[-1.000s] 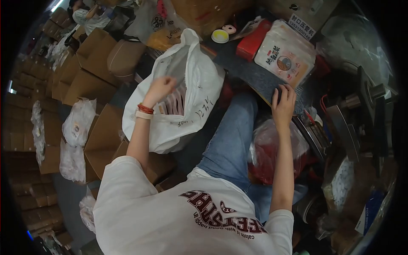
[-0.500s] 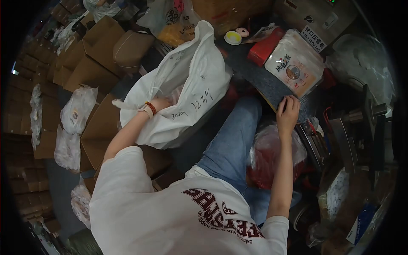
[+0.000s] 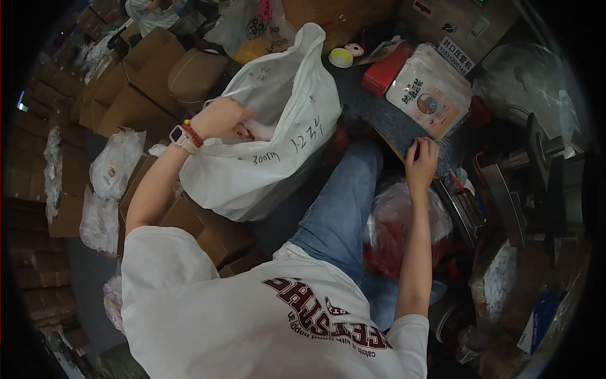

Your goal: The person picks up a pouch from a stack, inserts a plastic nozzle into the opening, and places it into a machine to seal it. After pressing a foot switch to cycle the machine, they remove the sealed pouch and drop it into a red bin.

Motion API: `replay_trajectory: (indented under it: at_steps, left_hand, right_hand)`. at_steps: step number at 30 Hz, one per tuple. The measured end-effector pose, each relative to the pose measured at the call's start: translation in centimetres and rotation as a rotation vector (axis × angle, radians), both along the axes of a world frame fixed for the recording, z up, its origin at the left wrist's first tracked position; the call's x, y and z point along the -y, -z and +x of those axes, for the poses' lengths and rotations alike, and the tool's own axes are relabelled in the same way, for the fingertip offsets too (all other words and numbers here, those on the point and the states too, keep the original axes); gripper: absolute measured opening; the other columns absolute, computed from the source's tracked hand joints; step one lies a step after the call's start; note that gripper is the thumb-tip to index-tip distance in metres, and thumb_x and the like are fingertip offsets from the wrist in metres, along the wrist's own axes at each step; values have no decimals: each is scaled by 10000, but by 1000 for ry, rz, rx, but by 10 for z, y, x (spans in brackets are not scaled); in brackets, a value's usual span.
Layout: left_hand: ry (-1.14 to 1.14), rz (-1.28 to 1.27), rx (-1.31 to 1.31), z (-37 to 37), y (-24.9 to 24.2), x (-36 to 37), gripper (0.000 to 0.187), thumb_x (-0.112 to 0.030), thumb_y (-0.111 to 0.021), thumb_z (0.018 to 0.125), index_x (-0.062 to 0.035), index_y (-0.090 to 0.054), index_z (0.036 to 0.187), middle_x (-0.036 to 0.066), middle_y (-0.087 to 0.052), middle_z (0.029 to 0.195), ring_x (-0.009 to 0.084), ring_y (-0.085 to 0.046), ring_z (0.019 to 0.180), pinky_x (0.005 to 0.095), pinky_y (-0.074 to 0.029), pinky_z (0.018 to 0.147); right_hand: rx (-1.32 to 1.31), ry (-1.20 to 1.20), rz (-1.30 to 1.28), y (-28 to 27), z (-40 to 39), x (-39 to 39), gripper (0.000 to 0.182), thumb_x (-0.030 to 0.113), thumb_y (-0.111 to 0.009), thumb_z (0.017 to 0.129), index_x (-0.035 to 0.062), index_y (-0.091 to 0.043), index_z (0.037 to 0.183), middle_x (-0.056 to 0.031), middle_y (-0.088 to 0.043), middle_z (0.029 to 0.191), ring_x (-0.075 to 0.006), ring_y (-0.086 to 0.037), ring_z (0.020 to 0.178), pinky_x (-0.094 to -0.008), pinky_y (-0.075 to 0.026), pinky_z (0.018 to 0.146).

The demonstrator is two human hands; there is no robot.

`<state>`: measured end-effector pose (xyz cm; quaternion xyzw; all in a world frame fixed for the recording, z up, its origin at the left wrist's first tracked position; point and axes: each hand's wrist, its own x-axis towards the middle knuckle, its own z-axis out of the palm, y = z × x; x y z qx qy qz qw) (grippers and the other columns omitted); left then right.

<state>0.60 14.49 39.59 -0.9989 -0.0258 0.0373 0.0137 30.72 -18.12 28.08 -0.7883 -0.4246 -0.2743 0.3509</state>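
My left hand (image 3: 221, 119), with a watch and a beaded bracelet on its wrist, is at the mouth of a white woven sack (image 3: 271, 161) with handwritten marks. Its fingers are curled around a pinkish-white plastic piece (image 3: 262, 131), partly hidden inside the sack. My right hand (image 3: 423, 161) rests at the near edge of a dark work surface (image 3: 379, 117), fingers loosely bent and apart, holding nothing I can see. Just beyond it lies a stack of printed plastic pouches (image 3: 429, 95).
A red object (image 3: 384, 68) sits beside the pouches, near a round yellow-topped container (image 3: 341, 58). Open cardboard boxes (image 3: 145, 76) stand at the left. A clear bag with red contents (image 3: 407, 234) is under my right forearm. Metal machine parts (image 3: 505, 196) are at the right.
My left hand has drawn back and up toward the sack's left rim, with the pinkish-white plastic piece at its fingers. My right hand stays at the work surface's edge.
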Motion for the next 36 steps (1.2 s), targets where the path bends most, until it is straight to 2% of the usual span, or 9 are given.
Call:
replay_trajectory:
  at_steps: [6,9,11,19,21,25,28,33,36]
  left_hand:
    - [-214,-224,450,-12,-92,29,270,-182,-743,749,-30,-550,860,85,-602,693,225,-584,623,294,-455,588]
    - [-179,-1077,485,-1,-92,54,193,-136,-721,814,-28,-570,872,-28,-588,822,25,-535,733,203,-438,637]
    - [-209,-1365,294,17,-82,89,213,-126,-726,802,-17,-595,928,-22,-603,817,25,-549,729,193,-440,653]
    - [-375,-1980,-66,67,22,152,415,-233,-676,861,-6,-550,1185,76,-648,1095,119,-641,917,254,-500,841]
    - [-550,-2578,98,72,27,188,478,-284,-628,900,-7,-480,1261,85,-626,1136,137,-632,967,292,-501,873]
    - [-433,-2116,204,90,53,229,362,-108,-683,854,-10,-511,1156,68,-636,1056,138,-641,915,290,-525,840]
    - [-436,-2183,148,97,59,244,359,-24,-722,793,-11,-536,1100,77,-641,1038,135,-644,886,283,-536,799]
    - [-318,-2165,-83,101,57,271,387,30,-688,767,10,-538,1123,89,-648,1005,166,-646,881,291,-529,810]
    - [-132,-2221,-124,102,80,267,488,35,-659,768,3,-488,1224,112,-612,1111,204,-620,992,333,-501,890]
  right_hand:
    - [-751,-517,274,-57,-53,-6,303,112,-649,846,13,-589,1126,-81,-556,1126,-191,-563,1017,-320,-445,896]
    - [-778,-767,164,-89,-84,-15,572,198,-725,786,29,-497,1283,-104,-508,1260,-206,-512,1140,-323,-400,971]
    - [-1393,-1219,402,-94,-100,-12,795,220,-759,722,13,-375,1386,-131,-456,1349,-222,-450,1236,-335,-357,1023]
    - [-1940,-764,721,-73,-134,75,597,2,-584,799,-13,-378,1359,-135,-540,1253,-226,-567,1109,-340,-464,929]
    - [-1832,-751,853,-67,-144,84,608,-24,-551,814,15,-350,1386,-127,-529,1264,-221,-547,1138,-339,-453,946]
    - [-1657,-590,862,-55,-153,109,592,190,-561,874,28,-340,1399,-158,-451,1360,-287,-444,1263,-433,-363,1051]
    - [-2027,-1301,1363,-41,-146,124,704,554,-396,922,31,-377,1394,-176,-445,1390,-329,-436,1283,-486,-362,1053]
    - [-2038,-1172,1191,39,-161,142,506,382,-480,937,36,-484,1307,-115,-570,1241,-279,-576,1108,-442,-482,938]
    - [-1847,-931,1268,-15,-170,180,302,212,-547,926,25,-564,1163,-106,-626,1069,-235,-627,925,-342,-502,792]
